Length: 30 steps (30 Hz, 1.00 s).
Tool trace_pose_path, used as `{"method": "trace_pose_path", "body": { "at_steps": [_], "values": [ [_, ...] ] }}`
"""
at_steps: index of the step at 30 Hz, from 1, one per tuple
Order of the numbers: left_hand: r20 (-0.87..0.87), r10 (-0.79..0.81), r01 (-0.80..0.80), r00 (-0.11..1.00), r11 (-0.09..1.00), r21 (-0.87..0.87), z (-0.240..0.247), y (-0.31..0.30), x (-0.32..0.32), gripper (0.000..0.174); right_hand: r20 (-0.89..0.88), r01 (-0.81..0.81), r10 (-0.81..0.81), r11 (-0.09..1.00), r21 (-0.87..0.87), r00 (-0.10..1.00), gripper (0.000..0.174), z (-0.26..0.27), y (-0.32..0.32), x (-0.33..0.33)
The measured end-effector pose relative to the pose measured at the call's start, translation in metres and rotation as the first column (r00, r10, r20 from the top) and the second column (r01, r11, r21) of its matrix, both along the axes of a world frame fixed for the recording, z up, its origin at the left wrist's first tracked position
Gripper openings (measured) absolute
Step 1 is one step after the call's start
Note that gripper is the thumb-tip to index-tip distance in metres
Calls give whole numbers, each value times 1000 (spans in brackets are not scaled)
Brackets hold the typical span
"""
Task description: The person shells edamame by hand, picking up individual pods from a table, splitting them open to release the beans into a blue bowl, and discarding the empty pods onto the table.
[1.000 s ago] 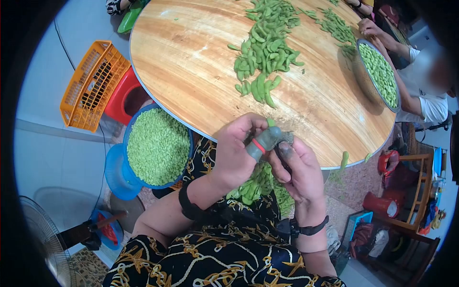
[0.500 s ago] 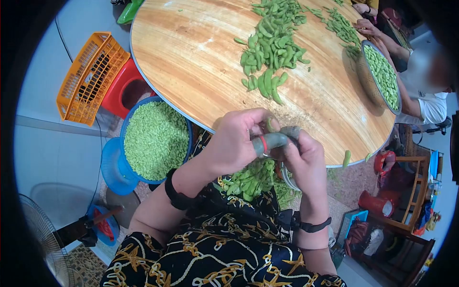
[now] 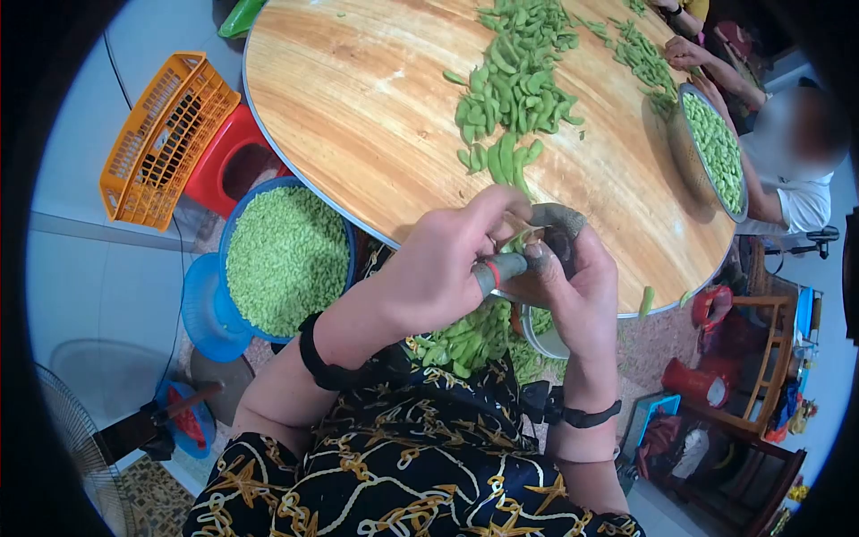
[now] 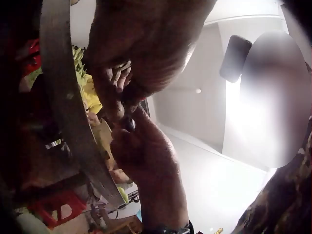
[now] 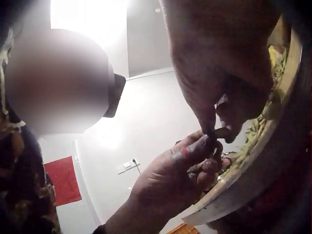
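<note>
In the head view, both hands meet over the near edge of the round wooden table (image 3: 358, 116). My left hand (image 3: 429, 268) pinches a green pod (image 3: 517, 242); its thumb wears a grey-green cover with a red band. My right hand (image 3: 586, 295), fingertips darkly covered, pinches the pod from the other side. The wrist views show the left hand (image 4: 141, 53) and the right hand (image 5: 219, 58) fingertip to fingertip, the pod mostly hidden. More pods (image 3: 470, 338) lie below the hands, beside a white-rimmed container (image 3: 548, 344). A pod pile (image 3: 519, 80) lies on the table beyond.
A blue basin of shelled beans (image 3: 286, 259) stands left, near a red stool (image 3: 210, 170) and an orange crate (image 3: 170, 134). A colander of beans (image 3: 713, 152) sits at the table's right, beside another person. A fan (image 3: 80, 447) is lower left.
The left hand's covered thumb and the right hand's fingers have shifted around the pod, and the right index finger now arches higher. The white-rimmed container shows more below the right hand.
</note>
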<state>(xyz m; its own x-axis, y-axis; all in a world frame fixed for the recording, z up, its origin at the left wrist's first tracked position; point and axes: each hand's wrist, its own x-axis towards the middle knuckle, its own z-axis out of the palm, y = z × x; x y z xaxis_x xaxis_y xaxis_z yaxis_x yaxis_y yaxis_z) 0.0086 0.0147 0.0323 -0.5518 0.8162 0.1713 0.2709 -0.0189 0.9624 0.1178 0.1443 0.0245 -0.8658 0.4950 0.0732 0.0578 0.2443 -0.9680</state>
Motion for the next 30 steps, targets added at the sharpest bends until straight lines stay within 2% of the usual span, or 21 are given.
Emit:
{"method": "trace_pose_path", "body": {
  "at_steps": [1, 3, 5, 6, 7, 8, 9, 11, 12, 14, 15, 17, 18, 19, 21, 22, 23, 26, 28, 30],
  "values": [
    [-3, 3, -3, 1000, 1000, 6, -4, 0, -1, 31, -3, -3, 3, 1000, 6, 1000, 24, 0, -3, -3],
    [-308, 30, 2, 951, 995, 104, -16, 2, -4, 28, -110, 104, -92, 989, 108, 990, 21, 1, -12, -9],
    [-269, 66, -25, 961, 987, 156, -21, 4, -4, 27, -111, 128, -110, 978, 166, 988, 19, 2, -17, -11],
    [-56, 15, -6, 998, 988, 154, -20, 5, -3, 27, -132, 161, -150, 983, 82, 980, 19, -1, -17, -13],
    [160, -39, 14, 986, 987, 157, -19, 6, -2, 27, -149, 192, -190, 981, -2, 970, 19, -4, -17, -14],
    [174, -45, 33, 984, 997, 69, -18, 5, -4, 25, -120, 200, -200, 980, -13, 972, 19, -6, -16, -14],
    [173, -43, 30, 984, 997, 77, -20, 5, -5, 25, -122, 198, -197, 980, -6, 973, 19, -6, -16, -15],
    [449, -132, 78, 884, 988, 137, -26, 5, -6, 22, -129, 166, -180, 980, -110, 975, 20, -5, -16, -16],
    [447, -131, 75, 885, 987, 140, -25, 4, -9, 22, -138, 126, -158, 969, -214, 978, 21, -5, -14, -16],
    [612, -236, 142, 754, 970, 200, -24, 4, -16, 19, -147, 121, -155, 969, -217, 977, 21, -7, -14, -15],
    [609, -239, 140, 756, 968, 206, -24, 6, -14, 19, -152, 118, -155, 967, -224, 976, 21, -8, -14, -16],
    [396, -78, 58, 915, 996, 61, -25, 10, -6, 17, -130, 161, -180, 977, -142, 975, 21, -5, -13, -20],
    [136, -19, 10, 991, 998, 63, -20, 8, -6, 20, -81, 185, -185, 983, -6, 979, 21, -2, -11, -22],
    [135, -19, 10, 991, 998, 67, -16, 8, -6, 20, -29, 200, -198, 971, 129, 980, 21, -1, -10, -23],
    [-183, 100, -90, 978, 994, 59, -10, 8, -4, 26, -48, 195, -190, 972, 135, 981, 21, 0, -6, -21],
    [-223, 123, -87, 967, 983, 164, -20, 12, -3, 29, 24, 171, -170, 985, -35, 985, 21, 7, -5, -21],
    [-219, 122, -87, 968, 983, 163, -21, 12, -4, 29, 90, 152, -136, 967, -206, 987, 21, 10, -3, -21],
    [-288, 98, -64, 953, 990, 125, -16, 11, -10, 25, 76, 113, -103, 985, -130, 992, 20, 5, -1, -20],
    [22, -62, 62, 998, 998, 4, -12, 10, -14, 21, 47, 114, -108, 981, -157, 993, 20, 2, -2, -23],
    [43, -86, 87, 995, 996, -22, -10, 12, -18, 19, 18, 115, -114, 976, -183, 993, 20, 0, -3, -24]
  ]
}}
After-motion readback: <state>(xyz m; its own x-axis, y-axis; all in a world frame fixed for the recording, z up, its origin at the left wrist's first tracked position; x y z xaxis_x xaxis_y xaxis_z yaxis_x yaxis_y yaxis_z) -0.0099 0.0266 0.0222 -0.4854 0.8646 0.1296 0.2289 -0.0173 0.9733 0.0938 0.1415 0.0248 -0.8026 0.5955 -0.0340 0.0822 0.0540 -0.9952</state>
